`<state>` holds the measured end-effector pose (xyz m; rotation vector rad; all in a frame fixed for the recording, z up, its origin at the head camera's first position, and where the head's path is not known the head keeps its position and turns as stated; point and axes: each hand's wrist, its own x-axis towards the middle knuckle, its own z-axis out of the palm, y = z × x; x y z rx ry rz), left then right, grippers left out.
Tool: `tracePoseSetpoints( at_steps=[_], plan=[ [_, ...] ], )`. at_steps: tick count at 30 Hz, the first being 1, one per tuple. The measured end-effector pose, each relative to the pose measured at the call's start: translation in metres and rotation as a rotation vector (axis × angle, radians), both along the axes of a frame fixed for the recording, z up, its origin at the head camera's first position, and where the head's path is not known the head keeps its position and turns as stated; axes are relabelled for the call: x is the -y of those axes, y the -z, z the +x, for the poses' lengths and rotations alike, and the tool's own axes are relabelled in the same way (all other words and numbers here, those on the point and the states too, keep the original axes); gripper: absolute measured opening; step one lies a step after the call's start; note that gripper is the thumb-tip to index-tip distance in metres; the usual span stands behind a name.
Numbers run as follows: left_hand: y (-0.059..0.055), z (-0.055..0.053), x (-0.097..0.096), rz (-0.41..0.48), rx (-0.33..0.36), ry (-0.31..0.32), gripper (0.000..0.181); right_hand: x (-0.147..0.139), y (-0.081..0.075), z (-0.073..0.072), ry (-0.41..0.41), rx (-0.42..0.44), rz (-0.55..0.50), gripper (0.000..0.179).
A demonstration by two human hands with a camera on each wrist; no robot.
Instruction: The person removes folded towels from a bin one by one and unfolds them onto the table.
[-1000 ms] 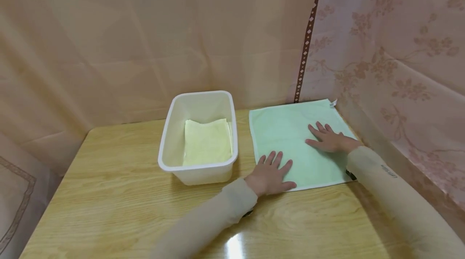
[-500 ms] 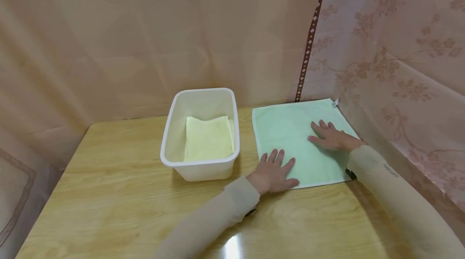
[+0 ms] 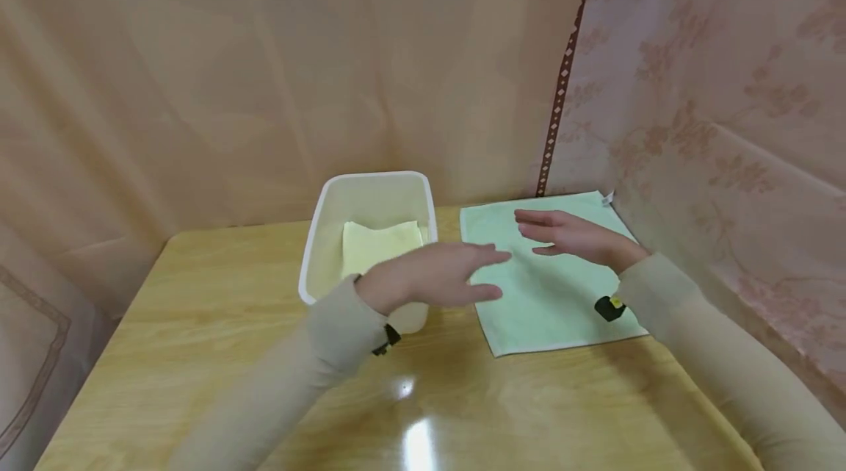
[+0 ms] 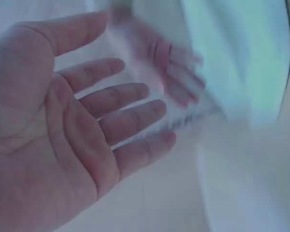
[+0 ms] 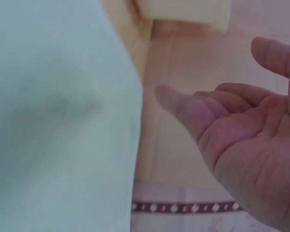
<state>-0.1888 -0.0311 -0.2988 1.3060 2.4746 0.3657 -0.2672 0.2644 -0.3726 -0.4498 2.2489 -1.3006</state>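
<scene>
1. With twelve o'clock at the top of the head view, a pale green cloth is laid flat on the wooden table, toward four o'clock from the middle. A white label is attached at its one o'clock corner.
2. The left hand is raised in front of the tub, its fingertips pointed to three o'clock and seen against the green cloth. Its fingers are extended and spaced apart, and nothing is held.
3. The right hand is held above the green cloth, with fingers directed between nine and ten o'clock. They are slightly bent and loose, nothing is gripped, and a soft shadow is cast on the cloth beneath. In the right wrist view the hand is seen apart from the cloth.
4. The two hands are separated by a gap, the right one being placed between two and three o'clock from the left.
5. A white tub is set at the green cloth's nine o'clock side, with a strip of table left between them. A pale yellow cloth is contained in it; its lower part is hidden by the left hand.
6. Both arms are covered by beige sleeves, and a small black device is worn at each wrist.
7. The table is backed at twelve o'clock by a beige curtain.
</scene>
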Motion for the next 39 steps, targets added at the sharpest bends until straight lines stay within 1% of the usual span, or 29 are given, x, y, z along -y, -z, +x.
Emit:
tracePoseSetpoints(
  at_steps=[2,4,6,7,9,11,14,16,17,19,21,23,24,26,28,31,33,36,39],
  plan=[
    [-0.015,-0.010,0.028,0.070,0.018,-0.035,0.059,0.013,-0.007,-0.002,-0.027,0.046,-0.076,0.069],
    [-0.024,-0.019,0.059,0.126,0.035,-0.099,0.060,0.025,-0.012,-0.005,-0.049,0.089,-0.153,0.069],
    [-0.029,-0.028,0.091,0.182,0.060,-0.169,0.061,0.038,-0.017,-0.007,-0.063,0.138,-0.242,0.069],
    [-0.030,-0.032,0.106,0.208,0.074,-0.203,0.062,0.045,-0.020,-0.008,-0.067,0.154,-0.272,0.069],
    [-0.027,-0.038,0.137,0.271,0.106,-0.279,0.063,0.058,-0.022,-0.010,-0.079,0.189,-0.337,0.068],
    [-0.021,-0.043,0.165,0.347,0.143,-0.353,0.064,0.071,-0.022,-0.013,-0.073,0.223,-0.392,0.065],
    [-0.005,-0.047,0.197,0.470,0.183,-0.462,0.064,0.092,-0.017,-0.016,-0.027,0.264,-0.450,0.060],
    [0.006,-0.048,0.210,0.543,0.219,-0.538,0.067,0.101,-0.012,-0.015,0.024,0.287,-0.483,0.058],
    [0.013,-0.048,0.214,0.578,0.250,-0.569,0.069,0.104,-0.009,-0.014,0.046,0.297,-0.495,0.058],
    [0.028,-0.048,0.220,0.652,0.333,-0.619,0.074,0.109,-0.003,-0.011,0.087,0.318,-0.513,0.060],
    [0.044,-0.048,0.223,0.709,0.410,-0.660,0.079,0.111,0.003,-0.008,0.109,0.342,-0.541,0.062],
    [0.059,-0.048,0.225,0.774,0.487,-0.661,0.079,0.112,0.008,-0.005,0.121,0.372,-0.574,0.063],
    [0.065,-0.048,0.225,0.804,0.513,-0.655,0.077,0.112,0.011,-0.004,0.118,0.385,-0.593,0.063],
    [0.075,-0.048,0.226,0.857,0.555,-0.633,0.072,0.112,0.014,-0.003,0.099,0.400,-0.625,0.064],
    [0.083,-0.048,0.225,0.906,0.600,-0.591,0.064,0.112,0.015,-0.003,0.084,0.411,-0.650,0.063],
    [0.091,-0.050,0.223,0.943,0.653,-0.529,0.059,0.113,0.016,-0.002,0.062,0.417,-0.664,0.062],
    [0.093,-0.050,0.222,0.950,0.667,-0.492,0.057,0.113,0.015,-0.001,0.053,0.418,-0.661,0.063],
    [0.096,-0.049,0.222,0.961,0.675,-0.469,0.057,0.116,0.014,0.000,0.045,0.415,-0.654,0.066],
    [0.099,-0.047,0.222,0.965,0.692,-0.465,0.059,0.119,0.014,0.000,0.042,0.413,-0.651,0.067]
  ],
)
